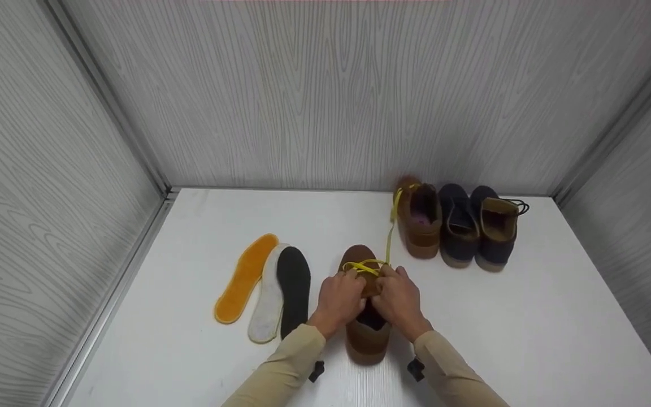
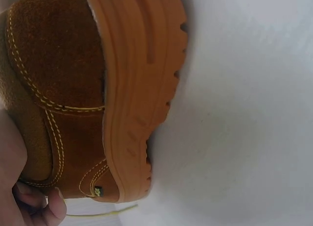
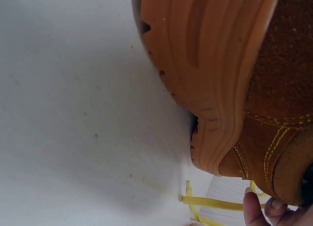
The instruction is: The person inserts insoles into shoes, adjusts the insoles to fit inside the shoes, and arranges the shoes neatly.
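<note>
A brown suede shoe [image 1: 368,346] [image 2: 58,59] [image 3: 286,55] stands on the white table, toe pointing away, heel nearest the camera. Yellow lace [image 1: 366,268] [image 3: 215,203] crosses its upper and trails off behind. The left hand [image 1: 339,299] [image 2: 29,196] grips the left edge of the opening below the lacing, fingers curled. On the opposite edge, the right hand [image 1: 398,298] [image 3: 276,214] grips the shoe with bent fingers close to the lace. The fingertips inside the shoe are hidden, and whether either hand also pinches lace cannot be told.
Left of the shoe lie an orange insole [image 1: 245,278], a pale insole [image 1: 268,299] and a black insole [image 1: 294,288]. At the back right stand another brown shoe [image 1: 422,240] with yellow lace and two dark shoes [image 1: 458,249] [image 1: 495,249]. Grey wood-grain panels [image 1: 303,96] surround the table [image 1: 557,316].
</note>
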`<state>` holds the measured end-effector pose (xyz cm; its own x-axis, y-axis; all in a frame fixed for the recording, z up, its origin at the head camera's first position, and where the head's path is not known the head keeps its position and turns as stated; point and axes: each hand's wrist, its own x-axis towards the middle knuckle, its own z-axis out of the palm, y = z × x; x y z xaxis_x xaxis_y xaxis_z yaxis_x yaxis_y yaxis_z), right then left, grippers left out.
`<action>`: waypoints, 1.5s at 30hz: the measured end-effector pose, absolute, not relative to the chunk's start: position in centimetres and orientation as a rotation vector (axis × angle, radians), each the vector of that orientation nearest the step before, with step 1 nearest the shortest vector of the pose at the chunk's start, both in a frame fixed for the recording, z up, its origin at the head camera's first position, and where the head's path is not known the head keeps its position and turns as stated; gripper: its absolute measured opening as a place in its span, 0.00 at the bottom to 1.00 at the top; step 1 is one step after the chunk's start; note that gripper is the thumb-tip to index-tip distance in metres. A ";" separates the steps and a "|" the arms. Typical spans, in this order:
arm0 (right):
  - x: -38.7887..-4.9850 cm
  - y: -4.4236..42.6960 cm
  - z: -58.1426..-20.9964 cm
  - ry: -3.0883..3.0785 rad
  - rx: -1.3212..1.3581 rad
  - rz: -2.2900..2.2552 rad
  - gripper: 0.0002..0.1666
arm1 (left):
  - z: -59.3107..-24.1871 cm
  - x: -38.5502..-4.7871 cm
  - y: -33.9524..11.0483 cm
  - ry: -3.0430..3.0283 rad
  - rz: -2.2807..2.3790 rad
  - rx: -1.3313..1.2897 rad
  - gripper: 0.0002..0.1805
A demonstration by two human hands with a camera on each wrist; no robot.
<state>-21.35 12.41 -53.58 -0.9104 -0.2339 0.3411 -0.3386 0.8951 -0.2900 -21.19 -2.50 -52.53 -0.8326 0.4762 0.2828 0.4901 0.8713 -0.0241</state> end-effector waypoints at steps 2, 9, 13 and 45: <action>-21.4 12.3 -53.6 -2.776 0.428 0.505 0.03 | -52.5 -21.2 -2.3 -2.751 -0.061 -0.743 0.11; -21.6 12.6 -53.6 -2.772 0.438 0.578 0.05 | -52.7 -21.3 -2.4 -2.718 -0.092 -0.747 0.10; -21.5 13.5 -53.0 -2.739 0.521 0.850 0.11 | -53.0 -20.5 -2.7 -2.648 -0.422 -0.641 0.19; -13.6 15.8 -56.2 -2.842 0.562 1.863 0.71 | -56.4 -13.8 -5.6 -2.718 -2.138 -0.427 0.58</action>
